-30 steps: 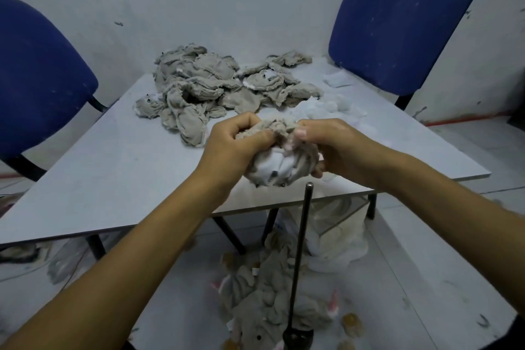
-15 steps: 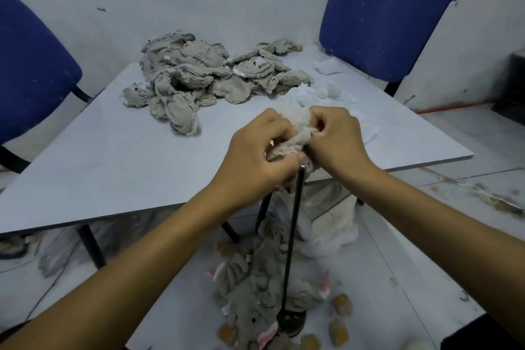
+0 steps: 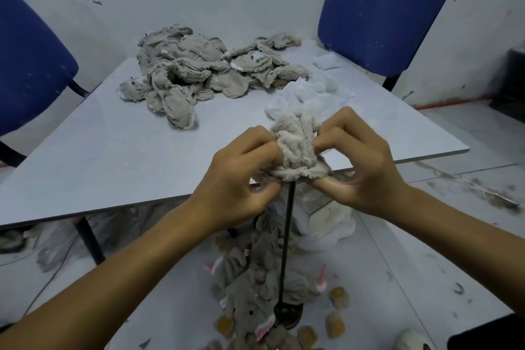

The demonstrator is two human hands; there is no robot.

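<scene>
A grey plush toy skin (image 3: 297,148) sits bunched over the top of a thin black upright rod (image 3: 287,239) that stands on a round base (image 3: 287,315) on the floor. My left hand (image 3: 235,179) grips the skin's left side with curled fingers. My right hand (image 3: 358,162) pinches its right side and lower edge. The rod's tip is hidden inside the fabric.
A pile of grey toy skins (image 3: 204,74) lies at the far side of the grey table (image 3: 113,156), with white stuffing (image 3: 306,96) beside it. Blue chairs (image 3: 389,6) stand left and right. More plush skins (image 3: 255,284) and small tan pieces lie on the floor.
Both hands brought the skin from above the table edge down onto the rod's top. The fabric now bunches higher between my fingers, fuzzy side showing.
</scene>
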